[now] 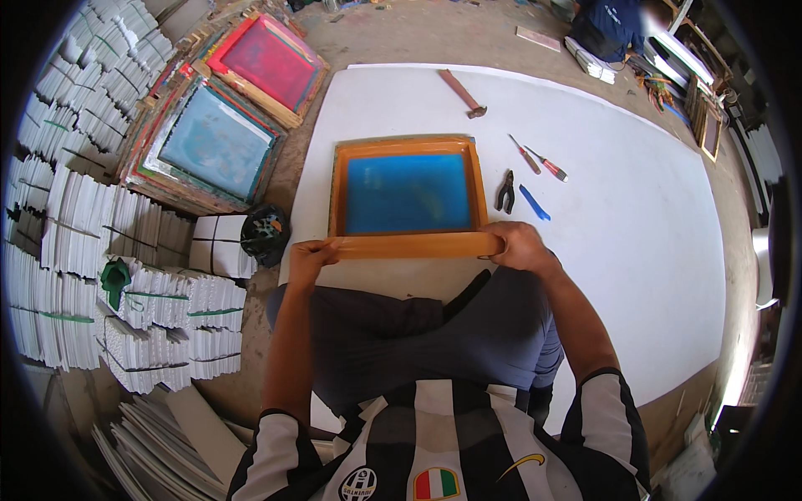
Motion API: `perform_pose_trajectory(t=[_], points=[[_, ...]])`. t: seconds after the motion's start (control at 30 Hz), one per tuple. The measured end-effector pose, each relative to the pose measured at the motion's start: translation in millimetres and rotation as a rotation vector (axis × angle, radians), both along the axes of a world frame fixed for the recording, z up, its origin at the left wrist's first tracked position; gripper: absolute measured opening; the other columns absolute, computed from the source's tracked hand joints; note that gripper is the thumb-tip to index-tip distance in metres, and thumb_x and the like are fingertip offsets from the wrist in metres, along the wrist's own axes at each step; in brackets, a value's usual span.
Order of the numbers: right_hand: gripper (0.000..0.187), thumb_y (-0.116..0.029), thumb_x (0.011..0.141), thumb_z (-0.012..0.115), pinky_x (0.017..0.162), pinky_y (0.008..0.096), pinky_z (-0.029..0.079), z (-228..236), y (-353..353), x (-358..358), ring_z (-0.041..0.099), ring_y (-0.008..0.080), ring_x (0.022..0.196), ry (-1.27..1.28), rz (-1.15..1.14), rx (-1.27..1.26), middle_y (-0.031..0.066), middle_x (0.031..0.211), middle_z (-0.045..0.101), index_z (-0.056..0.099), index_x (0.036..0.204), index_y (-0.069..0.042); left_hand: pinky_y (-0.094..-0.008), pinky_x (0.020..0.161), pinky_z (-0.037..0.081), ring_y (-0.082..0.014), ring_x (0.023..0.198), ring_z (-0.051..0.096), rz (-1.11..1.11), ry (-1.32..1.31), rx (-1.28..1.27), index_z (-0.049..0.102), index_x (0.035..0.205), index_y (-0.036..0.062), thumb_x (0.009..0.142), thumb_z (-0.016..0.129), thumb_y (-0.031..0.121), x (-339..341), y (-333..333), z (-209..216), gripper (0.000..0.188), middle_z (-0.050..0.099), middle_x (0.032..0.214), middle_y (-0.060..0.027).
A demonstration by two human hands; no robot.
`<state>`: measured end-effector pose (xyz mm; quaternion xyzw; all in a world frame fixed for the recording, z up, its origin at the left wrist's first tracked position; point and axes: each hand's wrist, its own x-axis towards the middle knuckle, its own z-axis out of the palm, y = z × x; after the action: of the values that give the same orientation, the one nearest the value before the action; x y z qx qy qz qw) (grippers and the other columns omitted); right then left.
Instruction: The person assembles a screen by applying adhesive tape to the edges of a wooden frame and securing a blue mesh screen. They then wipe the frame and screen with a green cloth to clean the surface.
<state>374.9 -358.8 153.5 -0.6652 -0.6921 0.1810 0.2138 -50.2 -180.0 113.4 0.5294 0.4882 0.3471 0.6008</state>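
A wooden screen-printing frame (478, 179) with blue mesh (409, 194) lies flat on the white sheet in front of me. Brown tape borders the mesh on its sides. Along the frame's near edge a strip of brown tape (413, 245) stretches taut between my hands. My left hand (312, 257) pinches its left end at the frame's near left corner. At the near right corner, my right hand (520, 246) is closed around the other end; whether a roll sits inside that hand is hidden.
Right of the frame lie black pliers (505, 191), a blue plastic tool (535, 203) and two screwdrivers (547, 164). A hammer (464, 93) rests farther back. Bundled white stacks (75, 225), more frames (221, 142) and a black bag (266, 235) stand left. Another person (608, 30) is at far right.
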Motion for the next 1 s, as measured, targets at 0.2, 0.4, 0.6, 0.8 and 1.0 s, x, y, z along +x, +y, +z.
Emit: perform_pose_trajectory(t=[0.2, 0.4, 0.6, 0.8, 1.0], points=[[0.047, -0.018, 0.065, 0.082, 0.084, 0.0425, 0.057, -21, 18, 28, 0.073, 0.0340, 0.095, -0.141, -0.156, -0.250, 0.0160, 0.101, 0.075, 0.073, 0.111, -0.011, -0.0265, 0.063, 0.051, -0.0120, 0.065, 0.064, 0.005, 0.245, -0.009, 0.078, 0.093, -0.0071, 0.088, 0.085, 0.023, -13, 28, -43, 0.031, 0.073, 0.079, -0.0076], [0.042, -0.022, 0.060, 0.083, 0.072, 0.0349, 0.051, -85, 48, 45, 0.065, 0.0206, 0.082, 0.271, -0.136, -0.676, 0.0071, 0.084, 0.067, 0.067, 0.092, 0.000, -0.0275, 0.061, 0.046, -0.0114, 0.068, 0.061, 0.091, 0.278, -0.075, 0.078, 0.090, -0.0063, 0.084, 0.089, 0.029, -7, 36, -89, 0.037, 0.071, 0.079, -0.0063], [0.041, -0.025, 0.063, 0.083, 0.071, 0.0389, 0.053, -113, 53, 42, 0.067, 0.0244, 0.083, 0.315, -0.153, -0.590, 0.0096, 0.084, 0.067, 0.067, 0.091, -0.001, -0.0271, 0.060, 0.042, -0.0107, 0.065, 0.056, 0.216, 0.171, -0.198, 0.077, 0.092, -0.0042, 0.084, 0.089, 0.030, 5, 43, -101, 0.037, 0.069, 0.076, -0.0047], [0.044, -0.023, 0.060, 0.083, 0.072, 0.0366, 0.052, -102, 56, 36, 0.065, 0.0204, 0.079, 0.205, -0.226, -0.546, 0.0104, 0.083, 0.066, 0.066, 0.093, 0.000, -0.0254, 0.060, 0.042, -0.0094, 0.066, 0.056, 0.207, 0.132, -0.113, 0.077, 0.088, -0.0042, 0.084, 0.089, 0.028, 2, 58, -115, 0.035, 0.069, 0.076, -0.0044], [0.057, -0.020, 0.067, 0.094, 0.084, 0.0343, 0.055, -49, 56, 44, 0.068, 0.0182, 0.089, 0.360, -0.279, -0.241, 0.0097, 0.095, 0.071, 0.065, 0.113, -0.003, -0.0243, 0.064, 0.045, -0.0085, 0.067, 0.060, 0.073, 0.279, 0.067, 0.076, 0.086, -0.0061, 0.083, 0.089, 0.025, -1, 78, -79, 0.034, 0.072, 0.077, -0.0055]])
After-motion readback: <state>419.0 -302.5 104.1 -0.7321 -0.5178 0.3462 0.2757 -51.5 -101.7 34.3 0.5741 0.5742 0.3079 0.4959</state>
